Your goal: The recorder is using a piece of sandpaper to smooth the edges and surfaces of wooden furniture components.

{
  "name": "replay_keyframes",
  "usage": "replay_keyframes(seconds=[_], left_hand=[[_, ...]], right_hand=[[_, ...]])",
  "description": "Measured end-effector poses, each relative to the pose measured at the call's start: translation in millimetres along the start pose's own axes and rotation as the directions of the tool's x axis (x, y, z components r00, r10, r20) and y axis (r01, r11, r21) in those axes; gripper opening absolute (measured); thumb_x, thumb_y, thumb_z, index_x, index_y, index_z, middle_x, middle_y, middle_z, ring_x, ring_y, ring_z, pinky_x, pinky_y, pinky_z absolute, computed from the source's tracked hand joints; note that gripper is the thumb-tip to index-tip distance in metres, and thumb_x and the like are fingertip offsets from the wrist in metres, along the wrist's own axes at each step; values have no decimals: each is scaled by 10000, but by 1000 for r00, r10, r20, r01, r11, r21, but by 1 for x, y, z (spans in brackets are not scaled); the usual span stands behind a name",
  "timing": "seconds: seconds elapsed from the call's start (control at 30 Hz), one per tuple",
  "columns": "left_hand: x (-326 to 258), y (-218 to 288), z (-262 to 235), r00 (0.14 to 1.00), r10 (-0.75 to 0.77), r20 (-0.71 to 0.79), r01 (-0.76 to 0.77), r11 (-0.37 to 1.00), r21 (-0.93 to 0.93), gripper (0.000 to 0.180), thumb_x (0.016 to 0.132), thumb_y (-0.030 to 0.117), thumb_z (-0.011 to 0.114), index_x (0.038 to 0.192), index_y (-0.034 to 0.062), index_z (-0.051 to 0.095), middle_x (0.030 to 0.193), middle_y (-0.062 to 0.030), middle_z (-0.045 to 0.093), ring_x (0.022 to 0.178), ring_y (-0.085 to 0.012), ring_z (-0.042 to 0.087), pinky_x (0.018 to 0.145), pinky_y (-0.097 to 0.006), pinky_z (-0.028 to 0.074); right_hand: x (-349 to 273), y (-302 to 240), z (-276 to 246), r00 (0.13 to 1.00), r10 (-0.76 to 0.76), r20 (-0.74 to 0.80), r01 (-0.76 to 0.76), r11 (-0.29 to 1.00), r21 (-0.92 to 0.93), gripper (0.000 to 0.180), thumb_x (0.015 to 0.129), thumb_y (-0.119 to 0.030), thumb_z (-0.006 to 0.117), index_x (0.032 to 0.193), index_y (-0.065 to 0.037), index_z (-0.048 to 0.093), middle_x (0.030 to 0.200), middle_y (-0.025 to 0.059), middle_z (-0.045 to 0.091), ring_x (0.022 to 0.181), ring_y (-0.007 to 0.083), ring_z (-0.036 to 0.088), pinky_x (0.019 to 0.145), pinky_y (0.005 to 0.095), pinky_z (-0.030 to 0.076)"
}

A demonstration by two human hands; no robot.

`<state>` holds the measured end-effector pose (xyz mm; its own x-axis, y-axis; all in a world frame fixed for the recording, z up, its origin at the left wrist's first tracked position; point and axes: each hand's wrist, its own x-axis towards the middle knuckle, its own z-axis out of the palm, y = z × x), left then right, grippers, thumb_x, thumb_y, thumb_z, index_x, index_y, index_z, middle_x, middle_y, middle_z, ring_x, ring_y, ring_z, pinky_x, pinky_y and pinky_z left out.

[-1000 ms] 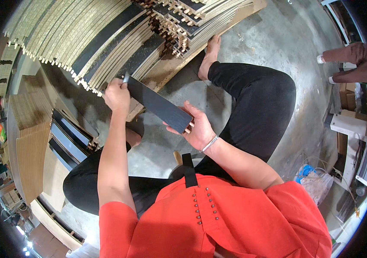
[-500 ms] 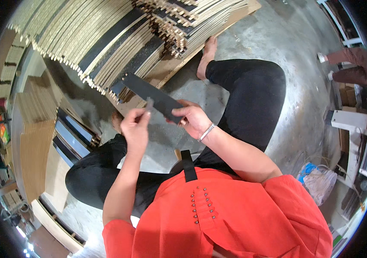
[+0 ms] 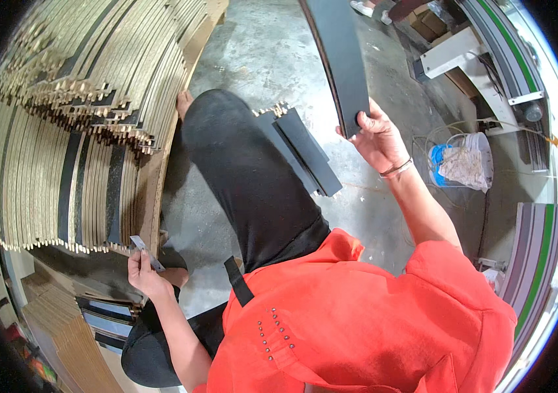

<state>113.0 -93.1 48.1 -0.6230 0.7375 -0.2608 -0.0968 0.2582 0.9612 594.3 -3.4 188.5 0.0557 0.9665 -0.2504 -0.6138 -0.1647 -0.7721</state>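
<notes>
Right hand (image 3: 376, 134) at 1 o'clock, fingers closed round lower end of black board (image 3: 341, 59); board runs up, top cut off by frame edge. Left hand (image 3: 144, 272) at 8 o'clock, pinching small grey scraper (image 3: 146, 253) (blade end hard to read). Two black boards (image 3: 302, 152) on floor beside knee. Stacked strips (image 3: 69, 131) at 9–11 o'clock.

Right hand (image 3: 376, 136) grips black panel (image 3: 341, 59); left hand (image 3: 146, 275) holds small scraper (image 3: 146, 252)
</notes>
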Motion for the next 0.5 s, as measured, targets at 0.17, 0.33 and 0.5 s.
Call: replay_keyframes(seconds=[0.17,0.33,0.5], left_hand=[[1,-1,6,999,47,10,-47,998,45,28,882,2,578,897,-7,600,838,-3,564,770,-99,490,706,-258,395],[-1,-6,2,998,64,15,-65,996,55,38,896,25,573,867,4,586,808,2,547,730,-94,479,675,-253,385],[0,-15,-4,1000,-8,15,6,994,105,17,875,3,589,886,-5,598,822,-4,563,746,-92,496,688,-253,395]], right_hand=[[-17,76,-132,871,180,-456,-214,976,-24,265,911,-28,539,1171,-39,493,1056,62,586,937,183,590,861,446,533],[-45,138,-177,751,273,-601,-304,951,51,240,888,-3,548,1125,-37,542,960,59,616,785,160,597,680,295,486],[-40,150,-176,753,166,-637,-498,777,-386,188,839,-95,641,1023,-59,625,1076,111,570,857,213,564,765,305,477]])
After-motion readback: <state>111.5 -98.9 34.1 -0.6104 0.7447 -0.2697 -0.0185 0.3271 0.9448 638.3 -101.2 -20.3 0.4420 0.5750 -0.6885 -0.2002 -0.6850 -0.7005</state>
